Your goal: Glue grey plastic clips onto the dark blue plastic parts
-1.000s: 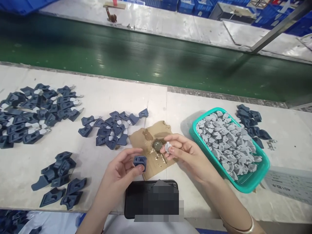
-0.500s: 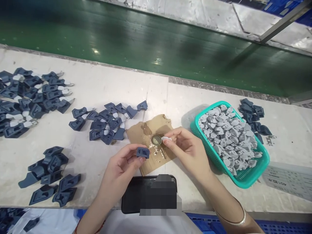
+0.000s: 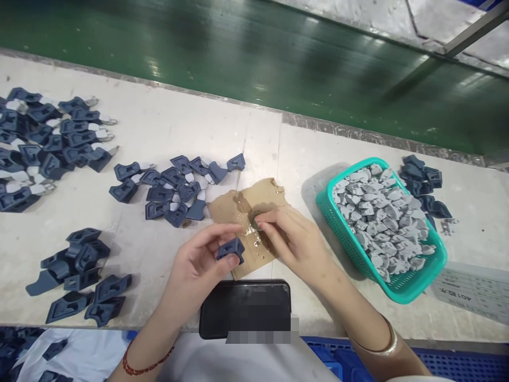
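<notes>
My left hand point(image 3: 199, 265) grips a dark blue plastic part point(image 3: 231, 249) between thumb and fingers, its hollowed side partly showing. The index finger stretches out above it. Pinched together, the fingertips of my right hand point(image 3: 296, 236) are at a small round cap point(image 3: 253, 218) on a piece of brown cardboard point(image 3: 254, 260). The small light grey part in that pinch is almost wholly hidden by the fingers. Wet, shiny drops lie on the cardboard around the cap. Just left of the cardboard is a cluster of blue parts point(image 3: 170, 192), several with light grey pieces attached.
At the right stands a green basket point(image 3: 401, 294) of light grey parts, with more blue parts point(image 3: 421, 175) behind it. A phone point(image 3: 244, 310) lies at the table's front edge. Further blue parts point(image 3: 79, 260) are piled at left. A green conveyor belt point(image 3: 222, 58) runs along the back.
My right hand has moved slightly left and brought the small grey part down to the cap. The blue part in my left hand has tilted. The whole view has shifted a little.
</notes>
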The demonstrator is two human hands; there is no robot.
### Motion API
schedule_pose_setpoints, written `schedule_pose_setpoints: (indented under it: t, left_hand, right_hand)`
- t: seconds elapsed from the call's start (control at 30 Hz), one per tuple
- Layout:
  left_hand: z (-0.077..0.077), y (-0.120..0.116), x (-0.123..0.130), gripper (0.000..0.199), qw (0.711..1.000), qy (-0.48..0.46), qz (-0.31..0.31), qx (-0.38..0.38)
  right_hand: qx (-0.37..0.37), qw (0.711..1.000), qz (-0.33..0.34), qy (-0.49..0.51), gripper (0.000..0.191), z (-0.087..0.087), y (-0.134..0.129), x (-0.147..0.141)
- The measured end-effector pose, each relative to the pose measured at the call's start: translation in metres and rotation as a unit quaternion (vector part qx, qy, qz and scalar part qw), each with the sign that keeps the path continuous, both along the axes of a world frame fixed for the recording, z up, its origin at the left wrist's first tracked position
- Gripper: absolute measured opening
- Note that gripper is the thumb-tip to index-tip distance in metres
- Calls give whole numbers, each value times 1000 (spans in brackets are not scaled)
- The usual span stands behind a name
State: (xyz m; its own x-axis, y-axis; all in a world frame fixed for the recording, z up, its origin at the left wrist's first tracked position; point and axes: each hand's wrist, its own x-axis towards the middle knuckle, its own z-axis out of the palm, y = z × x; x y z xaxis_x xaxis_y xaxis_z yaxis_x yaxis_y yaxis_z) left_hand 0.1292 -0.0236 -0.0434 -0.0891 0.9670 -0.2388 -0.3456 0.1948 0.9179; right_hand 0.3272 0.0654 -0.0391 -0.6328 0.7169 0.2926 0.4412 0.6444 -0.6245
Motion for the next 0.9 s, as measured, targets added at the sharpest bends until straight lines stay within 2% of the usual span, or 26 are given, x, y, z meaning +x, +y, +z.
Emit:
schedule_pose_setpoints:
  t: [0.13, 0.23, 0.43, 0.6, 0.67, 0.73, 0.8, 0.9]
  left_hand:
    - [-1, 0, -2, 21, 998, -68, 9, -13]
    - [-2, 0, -4, 14, 997, -75, 1, -29]
    - [-1, -3, -6, 16, 992, -113, -18, -44]
    - [3, -3, 1, 12, 995, -67, -35, -60]
    - [5, -2, 2, 12, 998, -21, -31, -56]
    - [6, -3, 2, 14, 998, 23, -46, -38]
    - [5, -5, 0, 20, 995, 58, -81, -17]
    - [2, -9, -1, 31, 984, 115, -136, -10]
  right_hand:
    - [6, 1000, 1, -20, 10, -2, 0, -1]
    - [-2, 1000, -3, -18, 11, -1, 0, -1]
    - [-7, 999, -12, -34, 12, 0, -2, 1]
    - [-35, 998, -21, -42, 14, 0, -3, 2]
    - [-69, 997, -40, -24, 15, 1, -3, 3]
    - [-136, 988, -71, 26, 15, 3, -4, 4]
    - [-207, 969, -95, 93, 13, 7, -5, 5]
    - [-266, 943, -86, 179, 10, 13, -9, 3]
